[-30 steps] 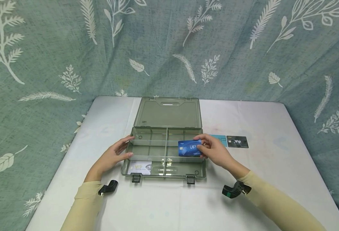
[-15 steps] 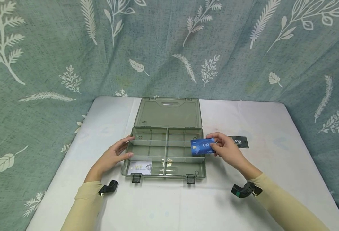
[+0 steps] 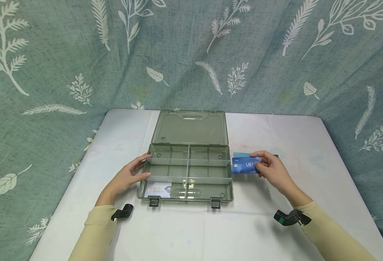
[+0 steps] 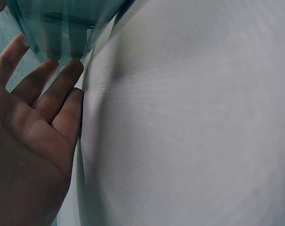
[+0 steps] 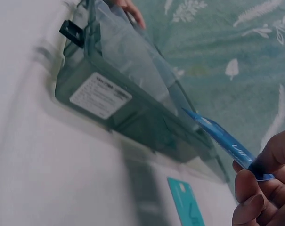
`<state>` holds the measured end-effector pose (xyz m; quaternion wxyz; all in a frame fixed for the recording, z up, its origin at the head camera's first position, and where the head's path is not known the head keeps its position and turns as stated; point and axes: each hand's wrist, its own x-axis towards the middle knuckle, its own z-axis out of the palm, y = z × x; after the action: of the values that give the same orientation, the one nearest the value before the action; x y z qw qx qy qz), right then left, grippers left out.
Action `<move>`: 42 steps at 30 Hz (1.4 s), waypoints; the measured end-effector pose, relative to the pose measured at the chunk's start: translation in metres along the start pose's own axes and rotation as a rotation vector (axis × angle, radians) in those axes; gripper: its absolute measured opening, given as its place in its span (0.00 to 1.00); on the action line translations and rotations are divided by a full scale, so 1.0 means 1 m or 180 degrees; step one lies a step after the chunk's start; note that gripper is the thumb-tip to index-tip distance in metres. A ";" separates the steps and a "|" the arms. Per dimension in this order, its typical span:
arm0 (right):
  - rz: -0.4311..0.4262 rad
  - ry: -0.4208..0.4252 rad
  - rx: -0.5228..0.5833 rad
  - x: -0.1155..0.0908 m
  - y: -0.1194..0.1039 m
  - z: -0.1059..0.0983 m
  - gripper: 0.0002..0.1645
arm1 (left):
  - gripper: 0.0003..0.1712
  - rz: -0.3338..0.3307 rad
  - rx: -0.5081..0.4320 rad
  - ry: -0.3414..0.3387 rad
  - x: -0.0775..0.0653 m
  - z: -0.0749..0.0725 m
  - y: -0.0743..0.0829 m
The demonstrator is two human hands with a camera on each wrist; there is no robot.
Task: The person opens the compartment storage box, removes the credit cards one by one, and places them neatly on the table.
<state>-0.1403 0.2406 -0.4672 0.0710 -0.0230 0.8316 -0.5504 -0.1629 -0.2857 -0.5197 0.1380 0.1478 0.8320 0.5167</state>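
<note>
We see the blue card (image 3: 244,165) raised above the table (image 3: 172,232), just off the right side of the box (image 3: 185,200). Its long axis runs left to right in the head view, nearly level, with the chip end pointing left at the box and its lettering the right way up for us. From the right wrist we see it slanting and almost edge-on. Our right hand (image 3: 273,172) has it pinched by the right end, between thumb and fingers. Our left hand (image 3: 125,177) grips nothing: its thumb and fingers are parted, fingertips resting against the left wall of the box. Our two hands are well apart, the box between them. A teal card (image 3: 241,154) lies on the table, partly covered from our view by the blue one. A white card (image 3: 158,189) lies in the near left compartment, its long axis also left to right, and the lid (image 3: 191,128) is folded back away from us
</note>
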 end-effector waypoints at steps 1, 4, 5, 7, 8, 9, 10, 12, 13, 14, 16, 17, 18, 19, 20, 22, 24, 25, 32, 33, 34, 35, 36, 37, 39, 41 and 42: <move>0.0001 0.0016 -0.0009 0.000 0.002 -0.002 0.18 | 0.41 -0.0001 -0.0001 -0.0001 0.000 0.000 0.000; -0.0001 0.0069 -0.0023 -0.002 0.008 -0.007 0.18 | 0.41 0.0000 -0.0006 -0.0001 0.000 0.000 -0.001; 0.0009 0.0082 -0.0024 -0.002 0.009 -0.008 0.18 | 0.41 -0.0007 -0.0010 -0.0001 0.000 0.000 -0.001; 0.0028 0.0099 -0.0043 -0.004 0.011 -0.010 0.18 | 0.41 -0.0017 -0.0022 0.0000 0.000 0.000 -0.001; 0.0040 0.0094 -0.0041 -0.004 0.012 -0.011 0.19 | 0.41 -0.0019 -0.0025 0.0000 0.000 0.000 -0.001; 0.0059 0.0090 -0.0023 -0.005 0.013 -0.012 0.19 | 0.41 -0.0023 -0.0029 -0.0001 0.000 0.000 -0.001; 0.0077 0.0082 -0.0018 -0.006 0.014 -0.012 0.20 | 0.41 -0.0028 -0.0031 0.0000 0.000 0.000 -0.001; 0.0118 0.0063 0.0007 -0.007 0.016 -0.012 0.21 | 0.41 -0.0026 -0.0027 -0.0001 0.000 0.000 0.000; 0.0144 0.0060 0.0019 -0.007 0.017 -0.012 0.21 | 0.41 -0.0027 -0.0022 -0.0001 0.000 0.000 0.000; 0.0168 0.0056 0.0024 -0.007 0.019 -0.011 0.21 | 0.41 -0.0026 -0.0021 -0.0001 -0.001 0.000 0.000; 0.0208 0.0062 0.0016 -0.006 0.023 -0.009 0.21 | 0.41 -0.0026 -0.0017 -0.0001 -0.001 0.000 0.001; 0.0235 0.0068 0.0002 -0.005 0.026 -0.008 0.21 | 0.41 -0.0025 -0.0017 -0.0001 -0.001 0.001 0.001; 0.0263 0.0068 -0.0023 -0.004 0.028 -0.007 0.21 | 0.41 -0.0025 -0.0014 0.0000 -0.001 0.001 0.001; 0.0289 0.0067 -0.0047 -0.003 0.030 -0.006 0.21 | 0.41 -0.0023 -0.0016 0.0001 -0.001 0.001 0.001; 0.0323 0.0064 -0.0088 -0.003 0.032 -0.004 0.21 | 0.41 -0.0019 -0.0016 0.0002 -0.001 0.001 0.001; 0.0371 0.0058 -0.0199 -0.001 0.036 -0.001 0.21 | 0.41 -0.0018 -0.0010 0.0005 -0.001 0.001 0.001; 0.0373 0.0046 -0.0345 -0.001 0.039 0.003 0.21 | 0.41 -0.0019 0.0001 0.0007 -0.001 0.001 0.000; 0.0355 0.0052 -0.0424 -0.001 0.040 0.005 0.20 | 0.41 -0.0020 0.0005 0.0009 -0.001 0.001 0.000; 0.0032 0.0208 -0.0984 -0.001 0.049 0.012 0.17 | 0.41 0.0025 0.0009 0.0006 -0.001 0.000 -0.001; -0.0026 0.0238 -0.1085 -0.001 0.050 0.013 0.17 | 0.41 0.0032 0.0007 0.0004 0.000 0.000 -0.002; -0.0072 0.0277 -0.1184 -0.001 0.051 0.014 0.17 | 0.41 0.0037 0.0005 0.0004 0.000 0.000 -0.002; -0.0113 0.0314 -0.1274 -0.002 0.051 0.015 0.17 | 0.41 0.0033 0.0008 0.0004 0.000 0.000 -0.002; -0.0151 0.0344 -0.1350 -0.002 0.052 0.015 0.17 | 0.41 0.0034 0.0011 0.0003 0.000 0.000 -0.001; -0.0181 0.0371 -0.1406 -0.002 0.052 0.016 0.17 | 0.41 0.0033 0.0013 0.0001 0.000 0.000 -0.001; -0.0199 0.0393 -0.1452 -0.002 0.051 0.017 0.17 | 0.41 0.0026 0.0012 0.0001 0.000 0.000 -0.001; -0.0205 0.0410 -0.1473 -0.002 0.051 0.018 0.17 | 0.41 0.0027 0.0013 0.0000 0.000 0.000 -0.001; -0.0206 0.0413 -0.1471 -0.002 0.051 0.018 0.17 | 0.41 0.0031 0.0015 0.0001 0.000 0.000 -0.001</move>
<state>-0.1340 0.2443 -0.5205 -0.0073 -0.0298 0.9371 -0.3478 -0.1632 -0.2864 -0.5207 0.1350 0.1521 0.8325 0.5154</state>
